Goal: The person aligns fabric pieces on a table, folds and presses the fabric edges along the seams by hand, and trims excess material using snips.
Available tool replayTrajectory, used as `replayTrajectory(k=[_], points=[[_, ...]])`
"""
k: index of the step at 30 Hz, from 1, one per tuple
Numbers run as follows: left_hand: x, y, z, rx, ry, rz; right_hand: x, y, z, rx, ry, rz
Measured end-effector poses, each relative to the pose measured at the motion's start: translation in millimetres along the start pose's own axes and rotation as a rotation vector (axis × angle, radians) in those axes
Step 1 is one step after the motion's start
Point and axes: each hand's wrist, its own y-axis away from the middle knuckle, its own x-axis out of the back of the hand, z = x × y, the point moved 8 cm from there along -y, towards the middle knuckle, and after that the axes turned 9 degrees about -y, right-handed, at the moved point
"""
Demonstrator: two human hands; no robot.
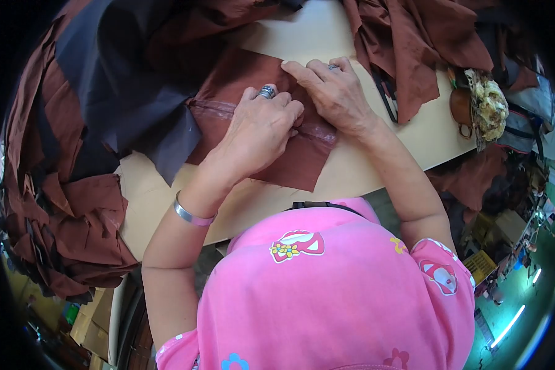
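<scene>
A reddish-brown cloth piece (290, 163) lies on the pale table in front of me, with a shiny seam-like strip (213, 110) running across it. My left hand (262, 123), with a ring and a wrist bangle, rests on the cloth over the strip, its fingers curled; what they pinch, if anything, is hidden. My right hand (333, 92), also ringed, is at the cloth's upper right edge, fingers bent and index finger extended. Whether its fingertips hold the edge is unclear. Dark cloth (135, 92) adjoins the brown piece on the left.
Brown cloth heaps hang over the left side (86, 216) and lie at the upper right (407, 49). A brown container (461, 106) and a cream ruffled bundle (490, 106) sit at the table's right edge. A yellow basket (480, 266) is below right.
</scene>
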Motion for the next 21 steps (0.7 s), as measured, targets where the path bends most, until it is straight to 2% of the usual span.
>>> replayTrajectory(k=[5,14,21], points=[[-1.4,-2.0,-1.0,0.017,-0.01,-0.073,-1.6,-0.1,-3.0,0.037,-0.016,-0.005],[-0.9,-0.4,-2.6,0.071,-0.05,-0.059,-3.8,-0.3,-2.9,0.064,-0.029,-0.001],[-0.1,3.2,-4.4,0.064,0.07,-0.136,-4.9,-0.2,-3.2,0.072,-0.035,-0.014]])
